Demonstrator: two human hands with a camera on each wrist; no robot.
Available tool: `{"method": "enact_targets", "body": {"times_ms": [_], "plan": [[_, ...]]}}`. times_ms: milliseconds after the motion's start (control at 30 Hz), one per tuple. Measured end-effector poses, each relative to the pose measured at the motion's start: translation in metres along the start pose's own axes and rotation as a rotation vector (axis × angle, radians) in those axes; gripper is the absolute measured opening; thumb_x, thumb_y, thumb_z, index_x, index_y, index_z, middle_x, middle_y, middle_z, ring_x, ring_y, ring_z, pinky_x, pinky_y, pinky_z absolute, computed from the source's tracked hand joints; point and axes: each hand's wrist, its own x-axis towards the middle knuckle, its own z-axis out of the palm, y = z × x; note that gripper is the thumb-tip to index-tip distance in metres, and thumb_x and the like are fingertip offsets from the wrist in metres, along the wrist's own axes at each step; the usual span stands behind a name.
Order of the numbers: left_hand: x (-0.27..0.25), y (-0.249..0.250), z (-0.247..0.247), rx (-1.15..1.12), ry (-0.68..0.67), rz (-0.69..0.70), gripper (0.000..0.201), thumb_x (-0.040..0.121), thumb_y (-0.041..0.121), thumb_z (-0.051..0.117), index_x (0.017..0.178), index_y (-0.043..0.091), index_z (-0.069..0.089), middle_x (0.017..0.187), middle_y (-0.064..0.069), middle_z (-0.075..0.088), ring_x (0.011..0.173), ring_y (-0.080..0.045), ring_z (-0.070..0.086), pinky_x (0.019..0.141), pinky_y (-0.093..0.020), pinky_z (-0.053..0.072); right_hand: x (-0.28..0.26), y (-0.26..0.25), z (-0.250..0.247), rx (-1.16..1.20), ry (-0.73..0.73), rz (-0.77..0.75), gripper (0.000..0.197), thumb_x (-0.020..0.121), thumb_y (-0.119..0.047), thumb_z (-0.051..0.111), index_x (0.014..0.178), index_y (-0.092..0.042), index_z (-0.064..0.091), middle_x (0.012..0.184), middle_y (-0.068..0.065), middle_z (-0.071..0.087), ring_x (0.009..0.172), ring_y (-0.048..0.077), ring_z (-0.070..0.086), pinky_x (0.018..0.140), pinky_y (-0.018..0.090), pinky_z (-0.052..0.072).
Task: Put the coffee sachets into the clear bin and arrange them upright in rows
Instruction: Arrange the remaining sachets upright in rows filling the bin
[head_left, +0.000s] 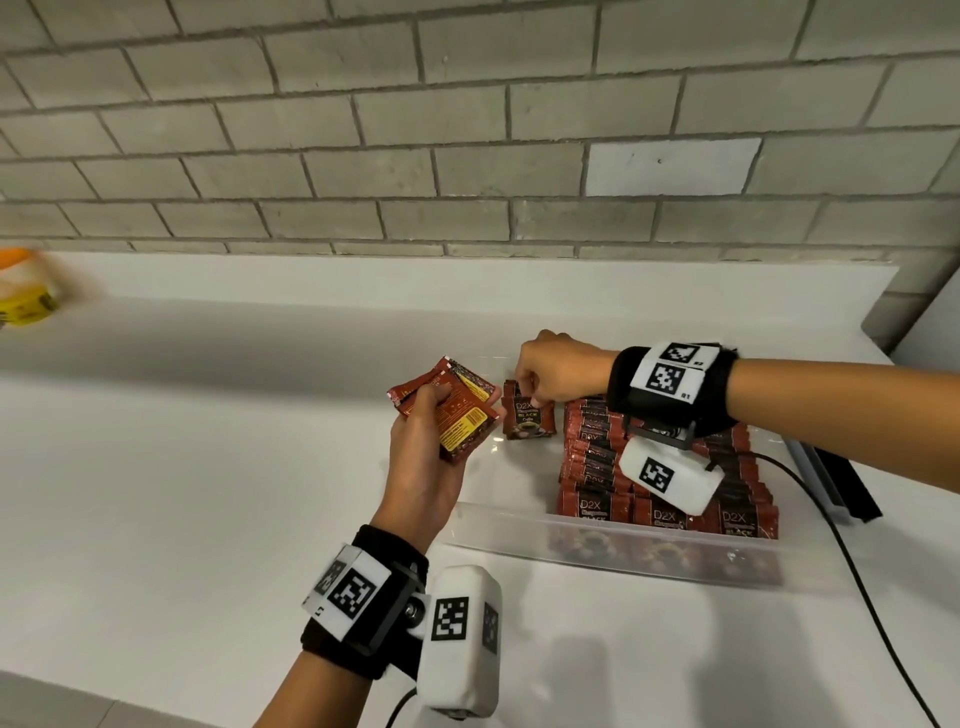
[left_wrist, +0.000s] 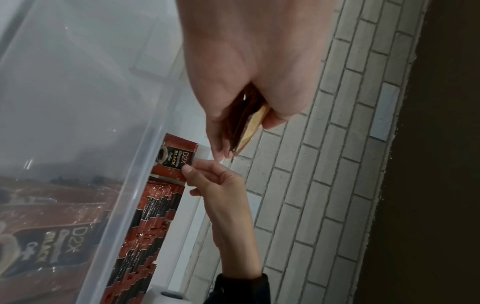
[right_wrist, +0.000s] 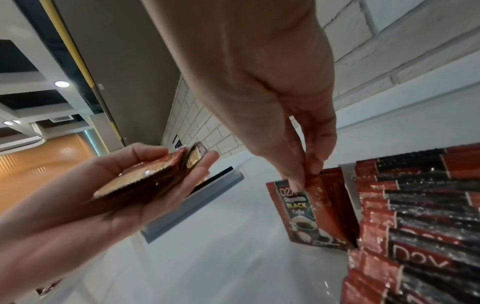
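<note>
While my right hand (head_left: 558, 371) pinches the top edge of a single sachet (head_left: 528, 418) between thumb and fingertips, that sachet stands upright on the floor of the clear bin (head_left: 498, 527), at the far end, just beside the packed rows (head_left: 665, 467). Right grip: clenched on that one sachet, thumb on its printed face in the right wrist view.

Left hand (head_left: 431, 452) hovers over the desk (head_left: 182, 467) near the bin's left side. Left grip: curled round a small fanned bundle of sachets (head_left: 457, 410), backs and yellow label panels up. Exact count not readable; several at least.

Bin contents: rows of sachets standing upright fill the right part, fronts toward me. The left part of the bin floor is bare apart from the sachet now being set down. It seems to start a fresh row to the left of the packed ones; a second sachet may stand behind it in the right wrist view, not certain.

Step in hand, as I judge it: placing one sachet upright, feeding from the left-hand stock. Task looks well along, but the bundle remains to be placed.

Next move calls for: release only once the sachet leans against a neighbour, as a lone sachet would likely topple. Then draw the next one from the bundle, turn it printed face forward, and set it flush against this one.
</note>
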Motion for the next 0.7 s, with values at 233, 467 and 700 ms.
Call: {"method": "enact_targets", "body": {"times_ms": [233, 467, 700], "plan": [[0.001, 0.000, -0.001, -0.004, -0.013, -0.031, 0.032, 0.095, 0.007, 0.051, 0.125, -0.003, 0.049, 0.123, -0.031, 0.059, 0.108, -0.042, 0.063, 0.085, -0.051, 0.055, 0.001, -0.002, 0.005, -0.122, 0.036, -0.003, 0.016, 0.086, 0.000, 0.059, 0.100, 0.002, 0.063, 0.108, 0.018, 0.058, 0.087, 0.030, 0.058, 0.064, 0.031, 0.043], [0.004, -0.003, -0.004, 0.089, 0.025, -0.016, 0.039, 0.089, 0.009, 0.063, 0.126, 0.000, 0.054, 0.121, -0.025, 0.064, 0.110, -0.038, 0.063, 0.100, -0.054, 0.046, -0.001, -0.001, 0.007, -0.202, 0.076, -0.031, 0.017, 0.089, -0.004, 0.057, 0.106, 0.000, 0.058, 0.112, 0.017, 0.054, 0.087, 0.027, 0.051, 0.066, 0.032, 0.038], [0.001, -0.001, -0.002, 0.080, 0.019, 0.015, 0.038, 0.087, 0.009, 0.064, 0.124, 0.003, 0.057, 0.102, -0.009, 0.071, 0.090, -0.022, 0.070, 0.084, -0.036, 0.055, -0.005, 0.004, -0.009, -0.109, 0.159, -0.028, 0.019, 0.090, -0.015, 0.064, 0.096, 0.003, 0.060, 0.099, 0.015, 0.061, 0.082, 0.025, 0.057, 0.070, 0.035, 0.048]]}}
